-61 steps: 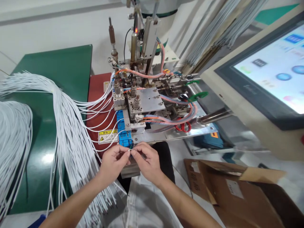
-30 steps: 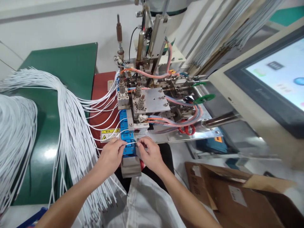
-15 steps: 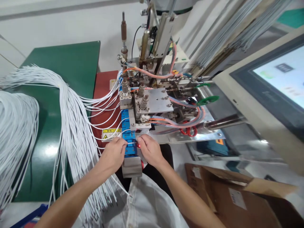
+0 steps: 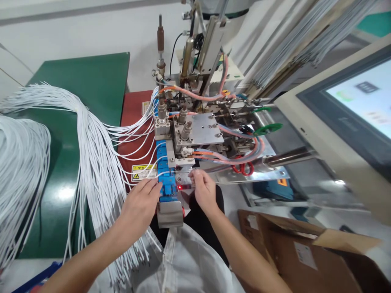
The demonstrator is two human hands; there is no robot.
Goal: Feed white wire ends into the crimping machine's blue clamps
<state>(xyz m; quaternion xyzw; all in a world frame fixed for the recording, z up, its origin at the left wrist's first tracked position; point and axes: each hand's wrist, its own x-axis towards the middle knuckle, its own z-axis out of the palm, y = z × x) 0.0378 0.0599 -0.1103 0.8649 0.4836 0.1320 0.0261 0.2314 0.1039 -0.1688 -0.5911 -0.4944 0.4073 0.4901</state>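
A row of blue clamp blocks (image 4: pixel 166 181) runs along the machine's left edge, with white cables (image 4: pixel 163 173) lying across several of them. My left hand (image 4: pixel 143 200) is at the left side of the nearest blocks, its fingers stretched out and the tips touching or just above the blue edge. To the right of the blocks, my right hand (image 4: pixel 204 190) hovers apart from them with thumb and fingers pinched together. Whatever is between those fingertips, if anything, is too small to make out. A red light (image 4: pixel 180 187) glows between the blocks and my right hand.
A big bundle of white cables (image 4: pixel 91 150) lies over the green table (image 4: pixel 65 195) on the left. The machine (image 4: pixel 198 130) with hoses and metal cylinders stands ahead. At right are a tilted screen (image 4: pixel 363 97) and a cardboard box (image 4: pixel 293 248). A metal cover (image 4: pixel 170 215) caps the near end.
The cables on the blue blocks have shifted away from me. My left fingers have let go of the cable and straightened. My right hand has moved right, off the blocks.
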